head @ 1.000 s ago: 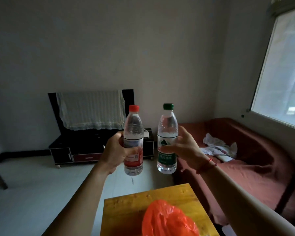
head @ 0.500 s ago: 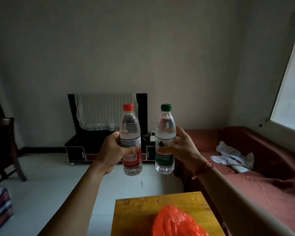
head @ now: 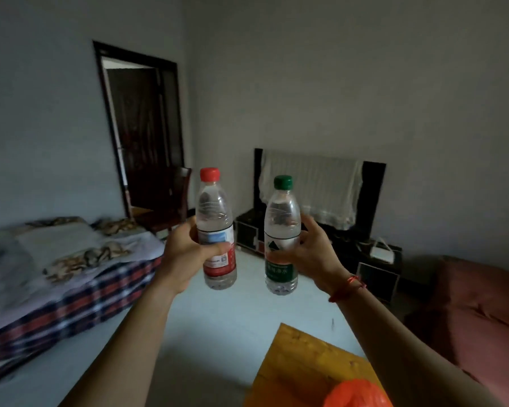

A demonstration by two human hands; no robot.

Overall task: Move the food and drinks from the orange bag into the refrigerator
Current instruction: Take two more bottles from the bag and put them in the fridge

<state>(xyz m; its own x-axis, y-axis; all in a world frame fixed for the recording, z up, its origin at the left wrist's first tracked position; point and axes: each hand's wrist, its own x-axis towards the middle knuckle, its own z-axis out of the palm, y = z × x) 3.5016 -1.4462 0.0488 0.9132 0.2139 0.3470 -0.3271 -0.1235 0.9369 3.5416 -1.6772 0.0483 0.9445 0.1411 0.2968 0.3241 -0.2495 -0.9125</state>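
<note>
Orange bag (head: pixel 359 395) sits on the near part of the yellow wooden tabletop (head: pixel 300 362), cut off by the bottom of the view; contents not visible.

Two water bottles held upright in the air beyond the tabletop's far edge, side by side, not touching; red-capped bottle (head: pixel 216 230) in the left hand (head: pixel 182 259), fingers (head: pixel 218 248) wrapped round its red label; green-capped bottle (head: pixel 281 239) in the right hand (head: pixel 315 254), fingers curled round its middle; red string bracelet (head: pixel 348 287) on that wrist.

Room is dim, with plain grey walls and a pale floor (head: pixel 218 333). Left of the tabletop: bed (head: pixel 56 274) with plaid cover and rumpled bedding. Beyond the tabletop, far left: dark doorway (head: pixel 141 136), wooden chair (head: pixel 174 201) just beside it. Beyond the tabletop, against the far wall: low black cabinet (head: pixel 376 271) carrying a dark screen draped in white lace cloth (head: pixel 309 189); small white box (head: pixel 382 249) on the cabinet top. Right of the tabletop: reddish sofa (head: pixel 482 318).
</note>
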